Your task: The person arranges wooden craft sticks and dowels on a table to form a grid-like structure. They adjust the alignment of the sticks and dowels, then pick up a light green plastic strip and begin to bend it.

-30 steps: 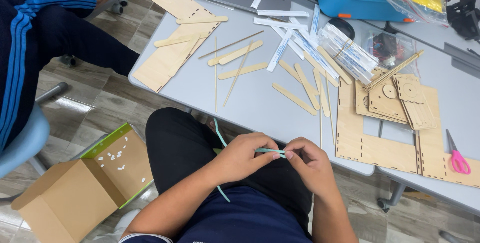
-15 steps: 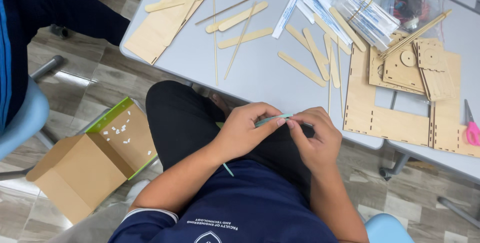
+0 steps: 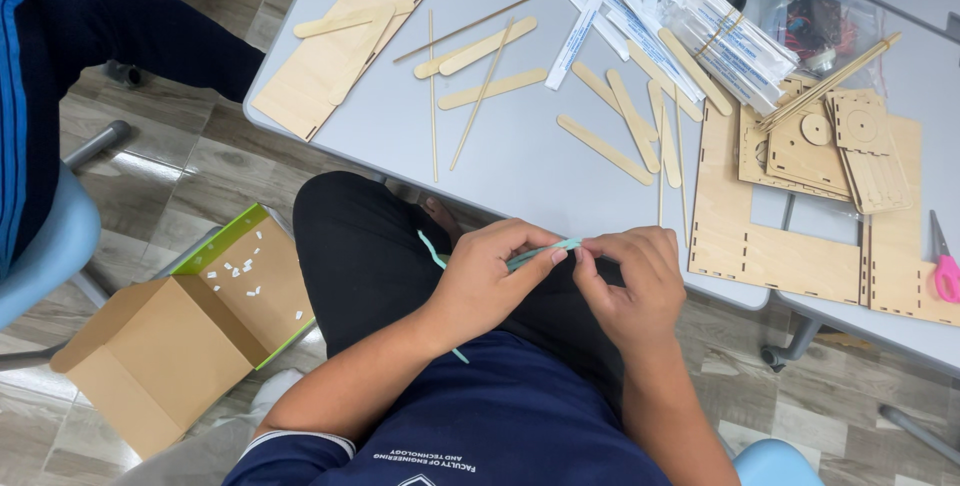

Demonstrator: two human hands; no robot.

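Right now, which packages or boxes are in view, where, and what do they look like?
Cardboard box: on the floor, left of the person's lap, open, brown with a green flap.
White paper-wrapped sticks: table top centre, long, thin, blue-edged.
Clear plastic bag: table top right, holds small parts.

Bright, even overhead light falls across the grey table, casting only soft, short shadows, with mild glare on the floor tiles and sharp focus throughout.
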